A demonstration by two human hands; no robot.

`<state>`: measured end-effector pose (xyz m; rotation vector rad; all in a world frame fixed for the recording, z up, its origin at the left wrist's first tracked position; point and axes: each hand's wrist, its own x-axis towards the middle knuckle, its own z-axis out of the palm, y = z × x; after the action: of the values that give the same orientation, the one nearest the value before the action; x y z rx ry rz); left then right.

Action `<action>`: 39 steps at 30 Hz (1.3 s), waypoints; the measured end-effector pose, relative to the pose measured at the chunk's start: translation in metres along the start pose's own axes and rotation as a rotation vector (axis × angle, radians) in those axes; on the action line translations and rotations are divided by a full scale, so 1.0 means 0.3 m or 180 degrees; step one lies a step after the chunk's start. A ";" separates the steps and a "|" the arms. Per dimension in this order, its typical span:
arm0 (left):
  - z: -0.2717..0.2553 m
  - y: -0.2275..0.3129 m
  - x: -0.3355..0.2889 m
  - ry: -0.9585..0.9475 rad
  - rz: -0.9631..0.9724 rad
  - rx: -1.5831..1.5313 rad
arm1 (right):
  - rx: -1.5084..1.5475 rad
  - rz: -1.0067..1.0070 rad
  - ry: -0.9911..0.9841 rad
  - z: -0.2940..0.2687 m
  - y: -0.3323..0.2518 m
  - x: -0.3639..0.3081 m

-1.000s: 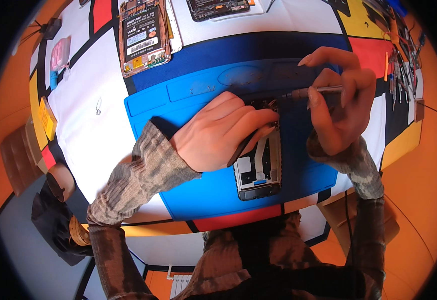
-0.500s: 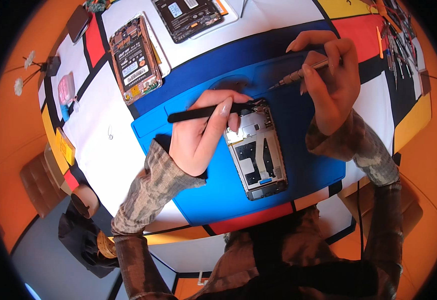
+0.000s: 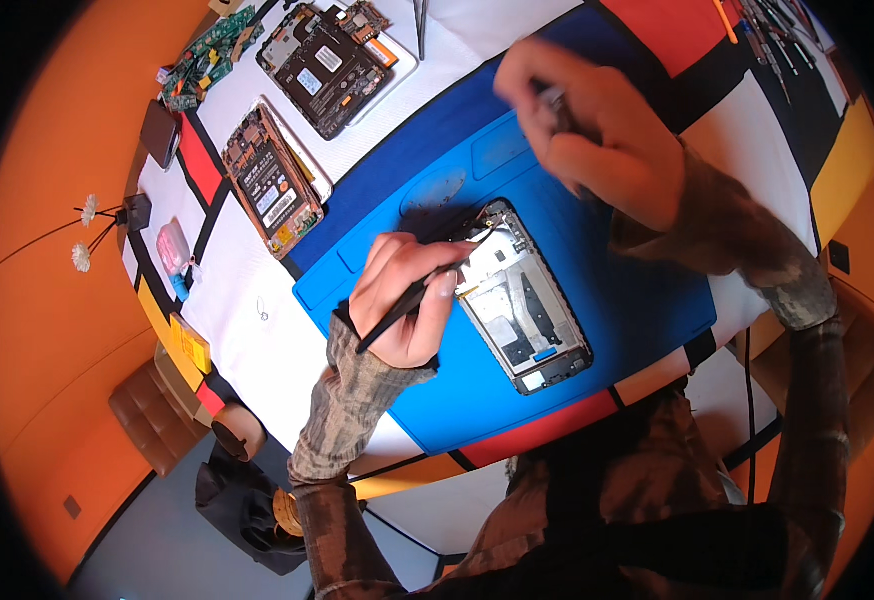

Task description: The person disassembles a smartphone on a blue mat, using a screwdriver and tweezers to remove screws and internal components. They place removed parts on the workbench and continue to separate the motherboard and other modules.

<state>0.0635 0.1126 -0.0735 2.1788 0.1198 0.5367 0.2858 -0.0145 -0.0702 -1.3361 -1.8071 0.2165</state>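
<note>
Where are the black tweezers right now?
In the head view, the black tweezers are mostly left of centre, held in the left hand, pointing toward the upper end of the opened phone on the blue mat.

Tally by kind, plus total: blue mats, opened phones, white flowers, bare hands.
Blue mats: 1 (mat)
Opened phones: 3 (phone on the mat, copper-framed phone, black opened phone)
White flowers: 2 (upper flower, lower flower)
Bare hands: 2 (left hand, right hand)
Total: 8
</note>
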 end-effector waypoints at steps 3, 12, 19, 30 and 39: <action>-0.014 0.012 0.005 -0.0109 0.0463 0.0303 | -0.0109 -0.0243 -0.0862 -0.028 -0.037 -0.015; -0.006 0.030 -0.015 -0.0040 0.1649 0.1307 | -0.0248 0.0595 -0.0916 0.001 -0.130 0.040; 0.005 0.022 -0.032 0.0134 0.2245 0.1420 | -0.0319 -0.0266 -0.1279 0.068 -0.165 0.057; 0.061 0.034 -0.007 0.0330 0.0243 0.1506 | 0.1671 0.1907 -0.0313 0.046 -0.045 0.060; 0.076 0.048 -0.036 -0.0091 0.0044 0.2343 | 0.2811 0.2560 -0.0114 0.074 -0.018 0.050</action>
<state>0.0618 0.0841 -0.0781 2.9008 0.3286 0.5189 0.2653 0.0034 -0.0730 -1.2812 -0.8752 1.2969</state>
